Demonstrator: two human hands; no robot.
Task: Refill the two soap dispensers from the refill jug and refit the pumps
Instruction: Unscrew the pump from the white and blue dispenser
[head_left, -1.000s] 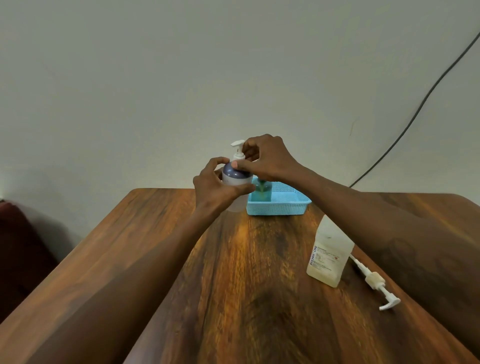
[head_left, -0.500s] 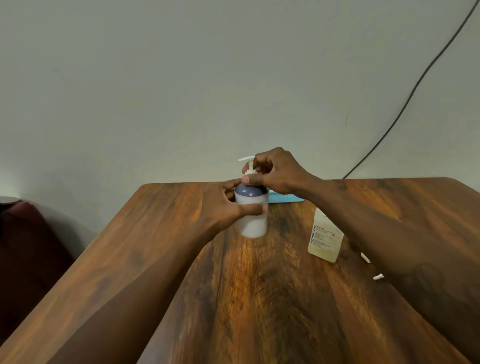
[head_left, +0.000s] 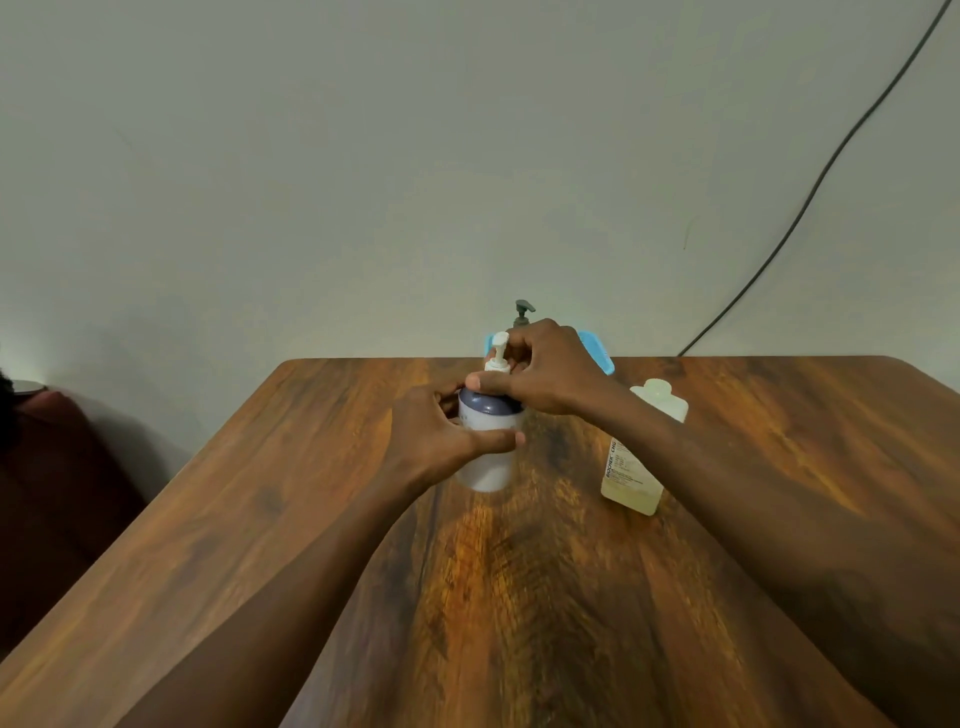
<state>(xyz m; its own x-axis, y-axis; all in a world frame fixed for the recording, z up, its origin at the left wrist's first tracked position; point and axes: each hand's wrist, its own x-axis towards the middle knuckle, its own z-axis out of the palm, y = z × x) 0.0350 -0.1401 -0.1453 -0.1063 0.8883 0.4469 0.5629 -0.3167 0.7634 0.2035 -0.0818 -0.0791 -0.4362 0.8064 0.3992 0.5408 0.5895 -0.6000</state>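
- Just left of the refill jug, mid-table: white dispenser with dark collar, upright, base on or barely off the wood, can't tell which
- left hand wraps the dispenser body, thumb across the front, fingers clamped around it
- right hand sits on top, fingertips closed on the collar at the base of the white pump
- Judgement: pump is being unscrewed or tightened; which way, can't tell from this
- Handling guess: rigid plastic, smooth, likely light if near empty, so it spins unless the body is braced. Hold low on the body, twist at the collar, not the pump stem: thin, would flex or snap
- Soap residue on collar would make it slippery, though none is visible
- Jug: translucent, squarish, uncapped, pale liquid low inside; probably light, walls likely squeeze in. Grab mid-body across the flat faces
- Behind the jug, far table edge: blue basket, mostly hidden by the right hand, with the second dispenser's grey pump head showing above it
- Risk: right forearm passes close over the open jug, could knock it
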